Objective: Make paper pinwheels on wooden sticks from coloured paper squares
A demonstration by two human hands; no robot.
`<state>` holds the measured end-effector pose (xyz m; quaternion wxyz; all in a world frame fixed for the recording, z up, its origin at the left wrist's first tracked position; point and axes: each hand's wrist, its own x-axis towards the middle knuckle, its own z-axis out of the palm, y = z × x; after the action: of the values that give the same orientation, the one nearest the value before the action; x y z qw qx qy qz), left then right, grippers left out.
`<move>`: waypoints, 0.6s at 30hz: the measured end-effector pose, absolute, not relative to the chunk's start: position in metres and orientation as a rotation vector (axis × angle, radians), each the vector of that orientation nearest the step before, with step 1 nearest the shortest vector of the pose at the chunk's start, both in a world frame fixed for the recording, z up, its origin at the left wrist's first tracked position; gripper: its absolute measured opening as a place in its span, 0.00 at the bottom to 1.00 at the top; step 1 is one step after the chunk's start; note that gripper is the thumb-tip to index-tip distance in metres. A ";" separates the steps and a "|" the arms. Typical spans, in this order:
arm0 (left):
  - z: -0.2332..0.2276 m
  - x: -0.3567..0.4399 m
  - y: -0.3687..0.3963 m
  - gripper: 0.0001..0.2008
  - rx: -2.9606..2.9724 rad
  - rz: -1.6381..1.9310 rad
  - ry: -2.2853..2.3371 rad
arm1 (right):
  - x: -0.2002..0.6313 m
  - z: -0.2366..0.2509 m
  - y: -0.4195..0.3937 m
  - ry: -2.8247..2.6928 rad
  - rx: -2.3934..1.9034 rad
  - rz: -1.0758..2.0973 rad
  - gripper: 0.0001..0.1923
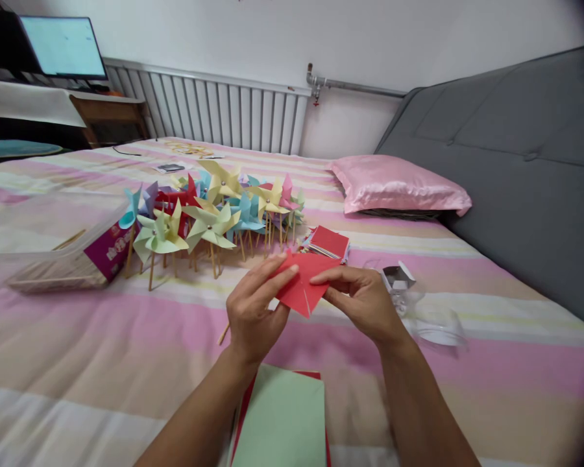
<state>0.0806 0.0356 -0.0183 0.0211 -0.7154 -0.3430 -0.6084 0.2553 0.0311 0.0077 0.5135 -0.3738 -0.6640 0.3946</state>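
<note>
Red paper, left hand pinching one side, right hand pinching the other, both nearly closed

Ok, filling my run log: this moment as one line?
left hand: holds red paper; right hand: holds same paper; pinwheels: beyond left hand

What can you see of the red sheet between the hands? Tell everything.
The red sheet looks like thin, plain paper, seemingly square, one corner pointing toward the wearer. A pale line, cut or crease, runs in from that corner. The left grip and right grip hold it by opposite sides above the striped bedspread; some edges are hidden.
</note>
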 end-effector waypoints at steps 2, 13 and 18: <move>-0.019 0.080 0.038 0.25 -2.153 -2.012 -1.221 | 0.259 0.007 0.032 -1.602 -0.915 0.890 0.06; -0.002 0.074 0.044 0.26 -2.194 -3.592 -1.987 | 0.268 0.012 0.029 -1.786 -0.986 0.758 0.07; -0.004 0.073 0.038 0.15 -2.589 -3.289 -2.109 | 0.266 0.018 0.026 -1.885 -1.027 0.798 0.06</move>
<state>0.0732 0.0382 -0.0035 -0.6982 -0.3955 -0.3221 -0.5024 0.2662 0.0256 0.0180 0.4130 -0.4083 -0.7496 0.3175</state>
